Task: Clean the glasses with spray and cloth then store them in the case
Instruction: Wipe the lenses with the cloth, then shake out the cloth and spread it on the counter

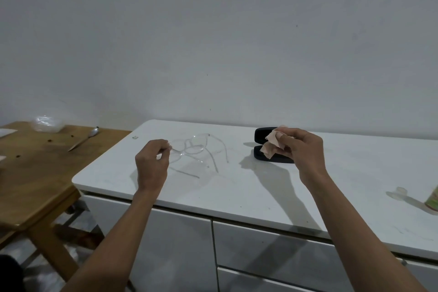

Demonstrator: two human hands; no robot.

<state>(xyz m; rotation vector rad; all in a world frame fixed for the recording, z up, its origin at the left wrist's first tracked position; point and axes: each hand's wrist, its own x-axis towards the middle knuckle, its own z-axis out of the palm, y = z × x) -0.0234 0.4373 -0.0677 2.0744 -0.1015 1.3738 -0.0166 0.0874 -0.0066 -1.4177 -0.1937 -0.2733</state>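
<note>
Glasses [189, 149], clear thin plastic frame, temples unfolded, held above smooth white countertop [237, 187]; left hand [151, 161] pinching frame's left edge. Right hand [301, 147] gripping crumpled peach cloth [270, 143]. Black oblong case [265, 147] lying open just behind cloth. Far right edge: green-labelled container [432, 197], partly cut off.

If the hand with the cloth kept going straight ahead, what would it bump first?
Probably the open black case, just beyond the right hand gripping the cloth; depth is unclear.
</note>
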